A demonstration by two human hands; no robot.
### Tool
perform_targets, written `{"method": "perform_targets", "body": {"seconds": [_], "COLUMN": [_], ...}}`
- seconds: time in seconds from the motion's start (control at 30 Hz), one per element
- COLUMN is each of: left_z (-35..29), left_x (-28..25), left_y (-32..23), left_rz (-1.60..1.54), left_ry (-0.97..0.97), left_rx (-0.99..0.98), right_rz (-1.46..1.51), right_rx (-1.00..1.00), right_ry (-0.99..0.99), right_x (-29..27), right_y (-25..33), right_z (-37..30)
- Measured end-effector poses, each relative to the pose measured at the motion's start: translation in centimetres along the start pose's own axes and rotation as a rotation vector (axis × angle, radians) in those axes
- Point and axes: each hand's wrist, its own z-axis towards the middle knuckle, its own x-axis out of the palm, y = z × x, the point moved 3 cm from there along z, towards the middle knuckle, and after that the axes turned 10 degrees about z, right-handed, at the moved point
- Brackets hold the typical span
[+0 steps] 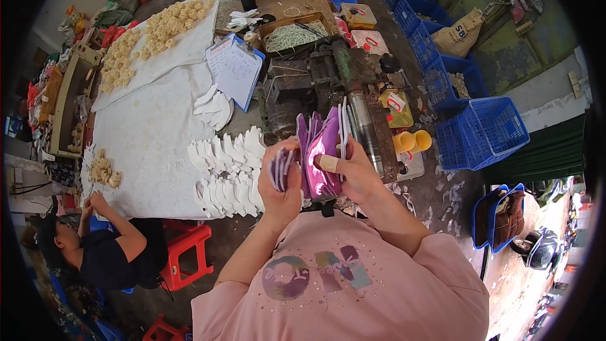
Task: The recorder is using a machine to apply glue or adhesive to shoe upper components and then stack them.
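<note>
Close to my chest, a fanned stack of purple fabric pieces with pale edges stands between my two hands. My left hand is closed round part of the stack, its thumb in front of the folded layers. On the other side my right hand grips the upright pieces, and its thumb wears a beige wrap. Just beyond is a dark, greasy metal machine with a shiny cylinder. Left of my hands, curved white pieces lie overlapping in rows on the table.
A white cloth covers the table's left side, with cream-coloured pieces piled on it. A clipboard lies near a box of cords. Blue crates line the right. Another person sits at the left.
</note>
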Motion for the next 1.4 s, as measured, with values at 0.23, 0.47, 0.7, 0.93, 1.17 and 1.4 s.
{"method": "perform_targets", "body": {"seconds": [0.23, 0.47, 0.7, 0.93, 1.17, 1.4], "left_z": [0.5, 0.4, -0.1, -0.2, -2.4, -2.9], "left_x": [-0.2, -0.5, -1.1, -2.9, -1.7, -1.6], "left_y": [-0.9, -0.3, 1.0, 3.3, 3.6, 4.2], "left_rz": [0.257, 0.314, -0.194, -0.753, -0.891, -0.584], "left_ry": [0.217, 0.273, 0.151, -0.063, 0.088, 0.138], "left_rx": [0.239, 0.225, -0.110, -0.625, -0.817, -0.786], "right_rz": [0.319, 0.287, 0.147, -0.296, -0.557, -0.700], "right_rx": [0.194, 0.231, 0.169, -0.046, 0.005, 0.008], "right_ry": [-0.041, -0.009, -0.062, 0.037, 0.158, 0.115], "right_x": [-0.4, 0.7, 0.7, -0.5, 0.0, -0.8], "right_y": [-0.7, -0.6, -0.4, 1.3, 0.8, 0.1], "right_z": [-0.5, -1.1, -0.8, -0.6, -0.6, -0.6]}}
